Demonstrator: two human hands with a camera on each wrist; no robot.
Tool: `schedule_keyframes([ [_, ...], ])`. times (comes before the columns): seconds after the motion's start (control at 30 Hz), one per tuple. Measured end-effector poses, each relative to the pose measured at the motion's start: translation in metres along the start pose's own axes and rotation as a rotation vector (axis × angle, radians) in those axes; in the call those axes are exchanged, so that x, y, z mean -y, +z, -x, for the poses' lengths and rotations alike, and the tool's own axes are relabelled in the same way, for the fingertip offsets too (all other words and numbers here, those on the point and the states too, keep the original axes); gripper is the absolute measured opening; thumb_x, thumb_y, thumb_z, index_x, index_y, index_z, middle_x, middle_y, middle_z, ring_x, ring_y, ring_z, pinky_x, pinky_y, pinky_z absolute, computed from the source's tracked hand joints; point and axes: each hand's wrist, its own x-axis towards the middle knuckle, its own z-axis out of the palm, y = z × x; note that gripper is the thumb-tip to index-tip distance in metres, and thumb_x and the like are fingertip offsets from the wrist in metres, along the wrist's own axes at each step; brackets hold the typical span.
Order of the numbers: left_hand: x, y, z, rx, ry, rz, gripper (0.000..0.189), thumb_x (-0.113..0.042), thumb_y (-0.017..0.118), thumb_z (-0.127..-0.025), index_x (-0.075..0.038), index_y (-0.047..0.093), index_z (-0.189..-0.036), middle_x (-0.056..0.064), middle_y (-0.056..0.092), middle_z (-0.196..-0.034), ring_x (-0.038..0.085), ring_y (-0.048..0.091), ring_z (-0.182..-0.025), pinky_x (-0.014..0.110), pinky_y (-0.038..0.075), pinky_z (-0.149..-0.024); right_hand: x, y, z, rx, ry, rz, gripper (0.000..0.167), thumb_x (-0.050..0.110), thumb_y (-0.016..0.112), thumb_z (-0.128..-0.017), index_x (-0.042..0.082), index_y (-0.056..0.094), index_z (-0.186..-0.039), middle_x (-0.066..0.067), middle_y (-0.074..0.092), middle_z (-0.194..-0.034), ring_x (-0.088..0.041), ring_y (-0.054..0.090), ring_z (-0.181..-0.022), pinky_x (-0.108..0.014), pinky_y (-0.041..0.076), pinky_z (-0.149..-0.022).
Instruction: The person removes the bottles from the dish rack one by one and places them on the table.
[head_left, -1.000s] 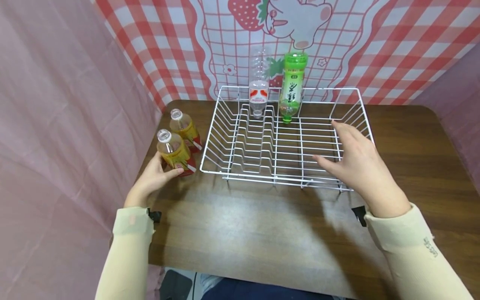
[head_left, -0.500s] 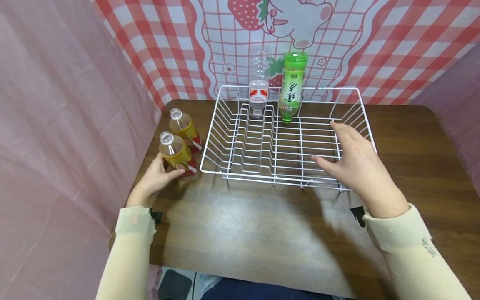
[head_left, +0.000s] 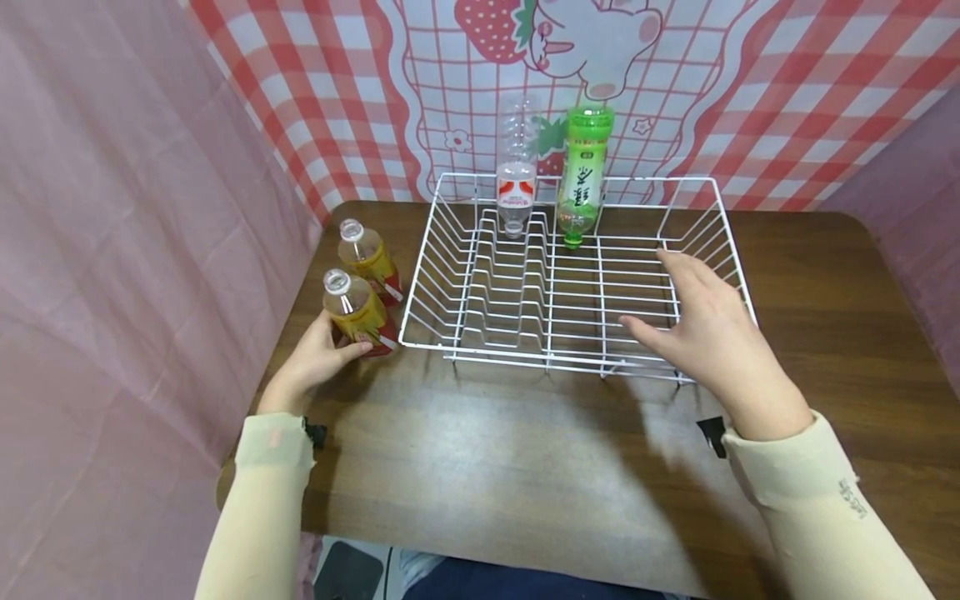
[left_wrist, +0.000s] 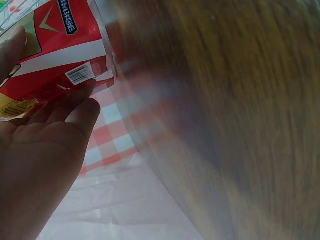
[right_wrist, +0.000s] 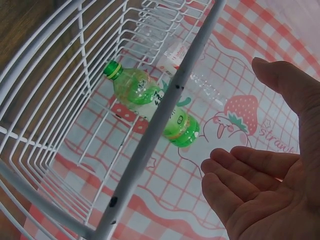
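"Where is the bottle in hand?"

"At the rack's (head_left: 660,178) nine o'clock: a person's left hand (head_left: 317,360) grips the near bottle (head_left: 358,315), fingers curled round it, thumb at its front. Whether it is off the table (head_left: 450,467) cannot be told."

"And the right?"

"The right hand (head_left: 712,333), fingers and thumb spread wide, holds nothing over the rack's four o'clock."

"What makes for good handling?"

"Thin plastic, by the look of it, probably wants a light, even grip, kept clear of the far bottle (head_left: 367,260) toward twelve o'clock."
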Motion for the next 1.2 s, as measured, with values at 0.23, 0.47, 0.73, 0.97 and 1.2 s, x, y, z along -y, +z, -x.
schedule_keyframes([
  [0.23,0.002,-0.001,0.0,0.003,-0.012,-0.022,0.065,0.003,0.071,-0.093,0.003,0.038,-0.148,0.023,0.049,-0.145,0.036,0.046,-0.134,0.048,0.034,-0.113,0.001,0.001,0.0,-0.007,-0.001,-0.004,0.096,0.03,0.091,-0.077,-0.005,0.04,-0.151,-0.03,0.047,-0.144,-0.049,0.046,-0.129,-0.064,0.039,-0.105],
  [0.47,0.003,-0.002,-0.001,0.018,0.009,-0.026,0.062,0.006,0.07,-0.092,0.006,0.04,-0.146,0.026,0.05,-0.143,0.038,0.046,-0.133,0.049,0.033,-0.114,0.001,0.0,-0.001,0.0,0.008,0.001,0.097,0.031,0.091,-0.076,-0.007,0.041,-0.15,-0.031,0.046,-0.145,-0.049,0.045,-0.13,-0.063,0.038,-0.106],
  [0.73,0.004,-0.002,-0.001,0.032,0.01,0.0,0.066,0.007,0.069,-0.092,0.004,0.037,-0.149,0.025,0.049,-0.144,0.037,0.045,-0.134,0.05,0.032,-0.114,-0.001,0.001,0.001,0.004,0.019,0.002,0.097,0.031,0.09,-0.077,-0.005,0.039,-0.151,-0.031,0.046,-0.145,-0.05,0.044,-0.13,-0.064,0.037,-0.106],
  [0.97,0.005,-0.003,0.001,0.002,0.045,0.007,0.084,0.006,0.077,-0.085,0.0,0.03,-0.154,0.023,0.042,-0.151,0.037,0.036,-0.141,0.049,0.025,-0.117,-0.001,0.001,0.002,0.009,0.034,0.011,0.097,0.034,0.089,-0.078,-0.007,0.039,-0.151,-0.031,0.044,-0.146,-0.05,0.042,-0.132,-0.065,0.035,-0.107],
  [1.2,0.004,-0.011,0.004,-0.081,0.016,0.021,0.098,0.0,0.084,-0.082,-0.001,0.02,-0.157,0.022,0.032,-0.157,0.035,0.024,-0.148,0.048,0.018,-0.12,-0.002,0.002,0.002,-0.006,0.019,0.009,0.097,0.034,0.089,-0.078,-0.007,0.04,-0.151,-0.031,0.045,-0.146,-0.049,0.043,-0.133,-0.063,0.035,-0.108],
])
